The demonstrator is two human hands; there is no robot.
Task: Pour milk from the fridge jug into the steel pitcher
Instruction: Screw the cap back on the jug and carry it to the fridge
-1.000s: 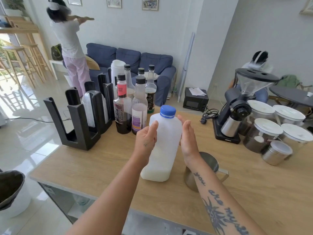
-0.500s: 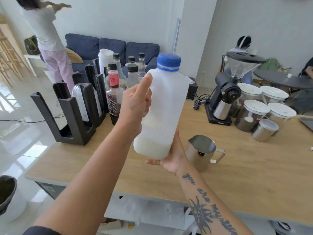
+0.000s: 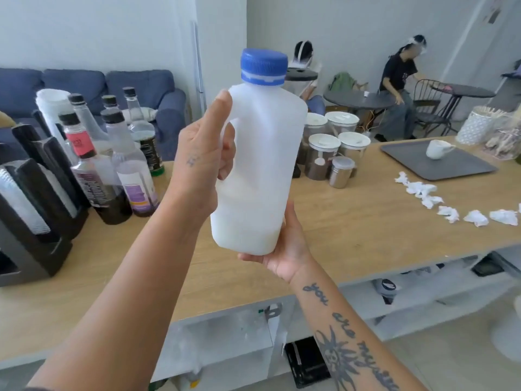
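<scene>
A white plastic milk jug [image 3: 259, 165] with a blue screw cap [image 3: 264, 66] is held upright in the air over the wooden counter [image 3: 352, 221]. A little milk lies at its bottom. My left hand [image 3: 201, 162] grips its handle, fingers through the loop. My right hand [image 3: 284, 249] cups the jug's base from below. The cap is on. The steel pitcher is not visible in this view; the jug and my arms cover the counter where it stood.
Syrup bottles [image 3: 124, 162] and black cup holders [image 3: 36, 210] stand at left. Lidded jars [image 3: 324, 156] and a small steel tin [image 3: 341, 172] sit behind the jug. A grey tray [image 3: 434, 165] with a white cup [image 3: 437, 149] and crumpled paper balls [image 3: 423, 193] lie right. People sit at tables beyond.
Both hands took hold of the jug on the counter and lifted it. My view has turned right, and the steel pitcher has passed out of sight behind the jug.
</scene>
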